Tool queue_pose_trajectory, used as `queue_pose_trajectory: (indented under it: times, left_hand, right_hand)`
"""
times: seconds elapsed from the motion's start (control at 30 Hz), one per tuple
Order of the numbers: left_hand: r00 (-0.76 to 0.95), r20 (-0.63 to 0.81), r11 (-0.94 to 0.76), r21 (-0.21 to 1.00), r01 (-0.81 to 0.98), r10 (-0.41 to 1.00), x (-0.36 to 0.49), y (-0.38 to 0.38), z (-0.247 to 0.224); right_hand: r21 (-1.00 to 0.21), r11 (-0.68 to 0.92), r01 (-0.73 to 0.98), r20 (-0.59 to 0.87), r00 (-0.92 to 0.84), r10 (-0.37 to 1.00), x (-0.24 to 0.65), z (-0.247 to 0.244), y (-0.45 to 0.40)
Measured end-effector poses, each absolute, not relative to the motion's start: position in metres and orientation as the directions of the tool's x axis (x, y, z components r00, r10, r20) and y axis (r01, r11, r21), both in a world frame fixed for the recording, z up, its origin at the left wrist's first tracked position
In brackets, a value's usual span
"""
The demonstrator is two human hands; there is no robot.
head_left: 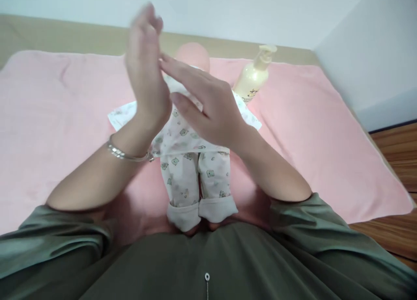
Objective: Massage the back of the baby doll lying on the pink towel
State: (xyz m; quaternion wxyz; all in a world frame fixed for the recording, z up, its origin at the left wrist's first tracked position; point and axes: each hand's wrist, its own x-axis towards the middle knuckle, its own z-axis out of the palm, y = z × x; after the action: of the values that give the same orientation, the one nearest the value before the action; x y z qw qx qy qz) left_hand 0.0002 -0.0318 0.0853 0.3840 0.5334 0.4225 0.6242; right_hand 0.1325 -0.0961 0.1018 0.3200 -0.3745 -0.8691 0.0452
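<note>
My left hand [146, 69] is raised on edge, fingers stretched upward and slightly blurred, a bracelet [122, 153] at its wrist. My right hand [210, 104] lies flat and slanted, its fingertips at the left palm. Nothing shows between the two. Below them a baby doll [182, 132] lies on its back in a white top and trousers printed with small figures, its feet toward me. Both hands hide much of its chest and part of its head [194, 55]. A cream pump bottle [253, 78] stands beyond the doll's sleeve, to the right of my right hand.
A pink blanket [58, 117] is spread under the doll over a beige surface [87, 37]. White walls [244, 13] rise behind and at the right. Brown wood-grain boards [395, 161] show past the blanket's right edge.
</note>
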Motion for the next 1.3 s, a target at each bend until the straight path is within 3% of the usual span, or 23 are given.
queue_pose_trajectory:
  times: [0.07, 0.17, 0.3, 0.47, 0.63, 0.77, 0.9, 1.07, 1.3]
  left_hand:
    - [-0.143, 0.310, -0.299, 0.950, 0.092, 0.940, 0.006, -0.018, 0.062]
    - [-0.091, 0.222, -0.201, 0.958, 0.203, 0.971, 0.006, 0.007, 0.027]
    - [0.065, 0.306, -0.310, 0.894, 0.325, 0.950, 0.002, 0.020, 0.003]
    - [0.072, 0.305, -0.304, 0.841, 0.448, 0.950, 0.002, 0.015, 0.002]
    - [0.050, 0.284, -0.275, 0.844, 0.461, 0.957, 0.001, 0.017, -0.004]
    - [0.064, 0.308, -0.304, 0.843, 0.445, 0.949, -0.001, 0.014, -0.004]
    - [0.061, 0.357, -0.343, 0.818, 0.461, 0.932, 0.000, 0.007, 0.002]
    - [0.044, 0.391, -0.357, 0.782, 0.511, 0.919, 0.004, 0.004, 0.007]
    - [-0.067, 0.291, -0.233, 0.866, 0.442, 0.954, 0.006, 0.008, 0.004]
  right_hand:
    - [-0.409, 0.568, 0.714, 0.401, -0.419, 0.815, 0.132, 0.081, -0.077]
    - [-0.408, 0.443, 0.798, 0.239, -0.375, 0.896, 0.128, 0.047, -0.049]
    - [-0.387, 0.518, 0.763, 0.261, -0.448, 0.855, 0.142, 0.018, -0.015]
    - [-0.448, 0.367, 0.816, 0.276, -0.264, 0.924, 0.171, 0.015, 0.004]
    - [-0.311, 0.248, 0.918, 0.265, -0.167, 0.950, 0.147, 0.026, -0.032]
    - [-0.183, 0.271, 0.945, 0.245, -0.224, 0.943, 0.117, 0.035, -0.063]
    - [-0.244, 0.313, 0.918, 0.223, -0.261, 0.939, 0.126, 0.036, -0.047]
    - [-0.381, 0.174, 0.908, 0.212, -0.097, 0.972, 0.158, 0.028, -0.010]
    - [-0.301, 0.171, 0.938, 0.216, -0.107, 0.971, 0.129, 0.028, -0.045]
